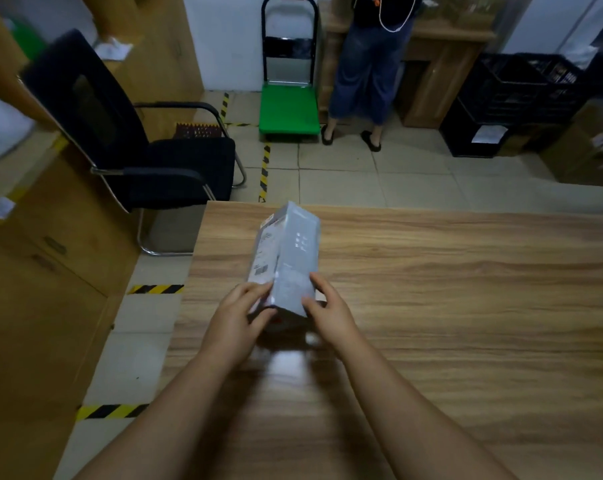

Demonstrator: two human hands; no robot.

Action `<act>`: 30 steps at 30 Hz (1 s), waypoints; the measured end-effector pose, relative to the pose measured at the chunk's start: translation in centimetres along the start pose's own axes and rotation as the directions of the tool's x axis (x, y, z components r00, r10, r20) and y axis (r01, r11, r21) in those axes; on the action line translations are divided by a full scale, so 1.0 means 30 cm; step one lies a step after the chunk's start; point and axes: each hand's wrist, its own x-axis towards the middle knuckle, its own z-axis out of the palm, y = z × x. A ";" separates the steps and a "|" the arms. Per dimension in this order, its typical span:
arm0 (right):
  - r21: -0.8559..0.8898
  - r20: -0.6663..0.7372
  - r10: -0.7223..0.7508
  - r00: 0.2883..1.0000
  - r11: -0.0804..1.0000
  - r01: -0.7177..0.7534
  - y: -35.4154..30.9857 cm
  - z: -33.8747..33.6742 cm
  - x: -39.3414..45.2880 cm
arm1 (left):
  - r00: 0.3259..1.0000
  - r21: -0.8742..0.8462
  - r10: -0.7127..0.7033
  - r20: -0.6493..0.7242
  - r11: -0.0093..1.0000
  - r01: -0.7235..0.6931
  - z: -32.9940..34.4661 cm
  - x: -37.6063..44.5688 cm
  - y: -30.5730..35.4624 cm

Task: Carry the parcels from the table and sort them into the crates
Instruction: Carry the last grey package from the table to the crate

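In the lower middle of the frame, a pale grey parcel [286, 258] is held between both hands above the wooden tabletop [466, 289], its long body tilting away toward the upper middle. The left hand [239, 318] presses its fingers [258, 292] on the labelled left face near the bottom end; the right hand [328, 311] clamps its fingers [319, 284] on the right face opposite. Black crates [515, 98] are stacked at the upper right, well apart from the parcel.
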 end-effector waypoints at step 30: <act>-0.314 0.049 0.027 0.998 0.949 -0.011 0.090 -0.137 -0.018 | 0.937 0.184 -0.225 0.266 0.966 0.180 0.101 0.044 -0.116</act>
